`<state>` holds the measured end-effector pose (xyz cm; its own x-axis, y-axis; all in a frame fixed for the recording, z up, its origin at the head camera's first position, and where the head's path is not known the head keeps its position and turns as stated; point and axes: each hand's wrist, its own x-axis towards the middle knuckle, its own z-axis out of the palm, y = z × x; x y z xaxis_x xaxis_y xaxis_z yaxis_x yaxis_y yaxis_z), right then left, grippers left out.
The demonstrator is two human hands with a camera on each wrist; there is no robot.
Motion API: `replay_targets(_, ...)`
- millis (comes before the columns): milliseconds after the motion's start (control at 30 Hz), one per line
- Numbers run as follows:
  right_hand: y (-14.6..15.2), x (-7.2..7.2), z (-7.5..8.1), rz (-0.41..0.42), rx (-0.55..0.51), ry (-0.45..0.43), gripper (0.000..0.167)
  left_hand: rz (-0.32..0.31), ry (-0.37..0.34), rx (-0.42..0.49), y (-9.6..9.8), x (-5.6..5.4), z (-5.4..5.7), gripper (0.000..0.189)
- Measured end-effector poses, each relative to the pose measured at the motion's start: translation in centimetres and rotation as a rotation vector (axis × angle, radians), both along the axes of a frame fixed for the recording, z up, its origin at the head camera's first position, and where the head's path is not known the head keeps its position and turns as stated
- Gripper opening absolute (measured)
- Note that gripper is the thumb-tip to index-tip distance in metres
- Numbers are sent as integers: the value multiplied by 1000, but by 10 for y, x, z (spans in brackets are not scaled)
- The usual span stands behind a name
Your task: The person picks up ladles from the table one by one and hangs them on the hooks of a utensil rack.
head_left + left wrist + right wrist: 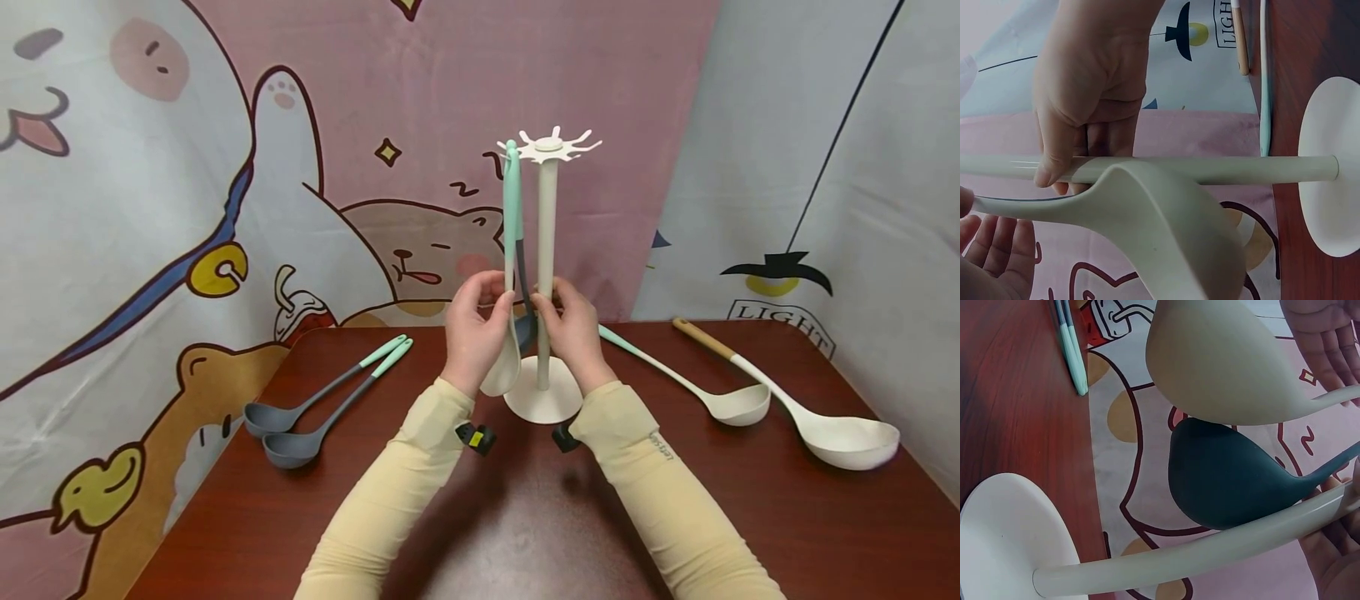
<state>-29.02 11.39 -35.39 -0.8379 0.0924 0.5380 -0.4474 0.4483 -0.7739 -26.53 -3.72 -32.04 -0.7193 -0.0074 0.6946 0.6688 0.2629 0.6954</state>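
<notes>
Utensil stand [547,225] stood upright on the counter [525,533], its round base [542,410] flat on the surface. The right grip [576,333], a bare hand, was closed around the lower part of the post. The left grip [476,333], also a bare hand, pinched the handle of a white ladle [498,377] between thumb and fingers. That ladle hung upright, bowl down, just left of the post; its mint top reached the hook crown [548,146], though whether it was hooked there could not be told. A dark grey ladle [526,333] hung between it and the post. Left of the stand lay two grey ladles [291,450] with mint ends; on the right lay a mint-handled ladle [738,406] and a larger wood-handled ladle [851,442].
</notes>
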Motion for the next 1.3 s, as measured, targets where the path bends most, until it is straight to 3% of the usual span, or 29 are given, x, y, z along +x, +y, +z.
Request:
replay_targets(300, 4, 0, 1, 39, 21, -13, 27, 7, -46, -40, -11, -1, -9, 26)
replay_targets(767, 5, 0, 3, 47, 32, -36, 25, 85, -77, -268, -46, -5, -38, 42)
replay_targets(1300, 4, -1, 0, 24, 13, -7, 27, 168, -142, -478, -66, -10, -55, 56)
